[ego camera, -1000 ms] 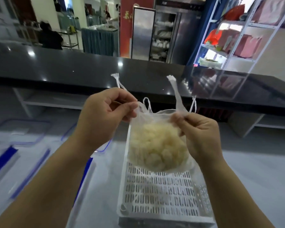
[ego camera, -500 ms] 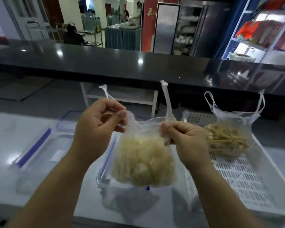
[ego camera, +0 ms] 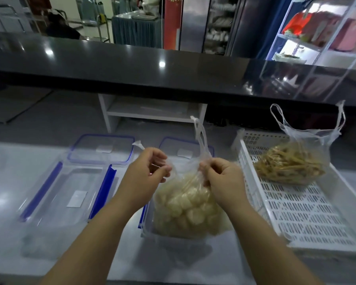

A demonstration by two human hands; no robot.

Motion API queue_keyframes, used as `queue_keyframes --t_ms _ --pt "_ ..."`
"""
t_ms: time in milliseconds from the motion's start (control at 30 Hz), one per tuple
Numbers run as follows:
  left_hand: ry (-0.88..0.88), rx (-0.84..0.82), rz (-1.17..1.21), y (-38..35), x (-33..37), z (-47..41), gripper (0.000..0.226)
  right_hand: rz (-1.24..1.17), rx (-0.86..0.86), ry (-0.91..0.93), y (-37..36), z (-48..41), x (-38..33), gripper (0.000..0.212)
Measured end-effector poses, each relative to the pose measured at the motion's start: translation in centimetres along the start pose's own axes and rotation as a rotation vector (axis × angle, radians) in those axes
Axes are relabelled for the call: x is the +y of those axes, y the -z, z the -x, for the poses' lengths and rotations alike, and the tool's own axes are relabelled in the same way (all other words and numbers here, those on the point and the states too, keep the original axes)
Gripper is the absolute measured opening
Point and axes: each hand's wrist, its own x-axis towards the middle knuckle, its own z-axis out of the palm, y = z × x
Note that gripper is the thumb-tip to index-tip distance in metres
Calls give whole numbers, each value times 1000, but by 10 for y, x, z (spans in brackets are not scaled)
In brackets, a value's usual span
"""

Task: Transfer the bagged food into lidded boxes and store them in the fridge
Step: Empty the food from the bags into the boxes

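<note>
- Nearby, at the grey counter's (ego camera: 173, 262) front edge, a clear box (ego camera: 146, 231) with blue clips holds the lower end of the bag of pale food lumps (ego camera: 185, 208).
- To its left lies an empty clear box (ego camera: 66, 200); to its right, a white slotted tray (ego camera: 308, 217).
- The bag stands upright, long axis vertical, handles up.
- Left hand (ego camera: 147, 173) and right hand (ego camera: 224, 179) each pinch a handle just above the food, the right one covering the bag's right shoulder.
- Farther back, a bag of yellowish strips (ego camera: 290, 165) sits in the tray.
- Two blue-rimmed lids (ego camera: 101, 159) lie behind the boxes.
</note>
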Motion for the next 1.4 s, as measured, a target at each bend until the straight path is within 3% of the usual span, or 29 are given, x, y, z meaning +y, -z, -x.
queue_keyframes --t_ms 133,200,367,467,567,633,800,1000,1233,1400 --pt "57 93 35 8 -12 2 43 138 -57 47 2 3 4 3" --pt "117 77 -27 11 -18 3 43 187 -115 50 4 6 6 8" --pt "175 -282 -259 10 -26 9 31 220 -291 15 6 14 16 49" --pt "219 -402 -292 2 -28 12 38 270 -366 37 4 18 16 42" --pt "173 -359 -299 -8 -34 12 27 325 -306 44 -1 15 11 11" --pt "110 -276 -233 -14 -33 13 19 334 -261 41 -6 13 7 16" --pt "13 -115 -192 -19 -32 12 27 343 -179 -33 -12 11 -5 22" --pt "-35 -31 -210 -16 -27 4 15 473 -243 -164 -16 -8 -15 34" --pt "154 -267 -255 -13 -28 -5 28 768 -433 -260 -28 -31 -22 36" --pt "146 -334 -259 -9 -33 1 17 572 -435 -251 -11 -19 -25 26"
